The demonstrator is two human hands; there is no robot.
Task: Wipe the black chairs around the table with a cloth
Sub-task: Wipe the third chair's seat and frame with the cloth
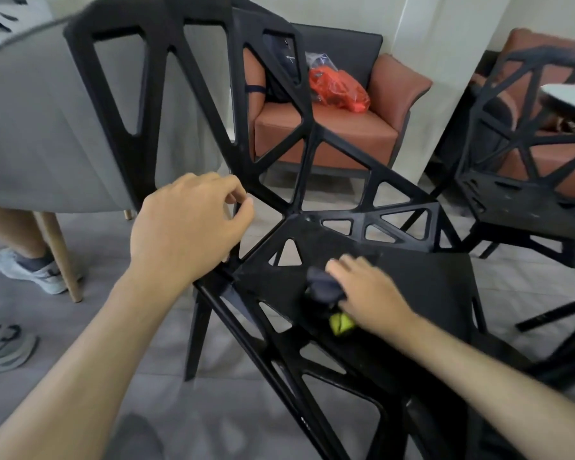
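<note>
Both my hands are on the nearest black chair (pixel 412 287). My right hand (pixel 367 293) presses a crumpled cloth (pixel 324 287) down onto the flat seat, fingers curled over it; the cloth is dark navy where it bunches under my fingertips, with a yellow-green patch poking out below my palm. My left hand (pixel 183 227) sits at the chair's left edge, where the backrest meets the seat, fingers curled in with the thumb close to the forefinger. Whether it truly grips the frame or only rests against it, I cannot tell.

This chair has a webbed frame of triangular cut-outs, and its backrest rises toward the top left of the view. A second black chair (pixel 525 194) of the same pattern stands to the right, close to the first, beside the pale edge of a table (pixel 568 97).

Behind the backrest is a brown armchair (pixel 326 134) with a dark back cushion; an orange plastic bag (pixel 339 88) lies on its seat next to a dark bag (pixel 284 68). A grey upholstered chair (pixel 30 127) with a wooden leg stands on the left, and beside it are another person's bare leg and grey sneakers (pixel 30 270).

I can read no brand, label or writing on anything; a small white mark on the dark bag is too blurred to make out.
</note>
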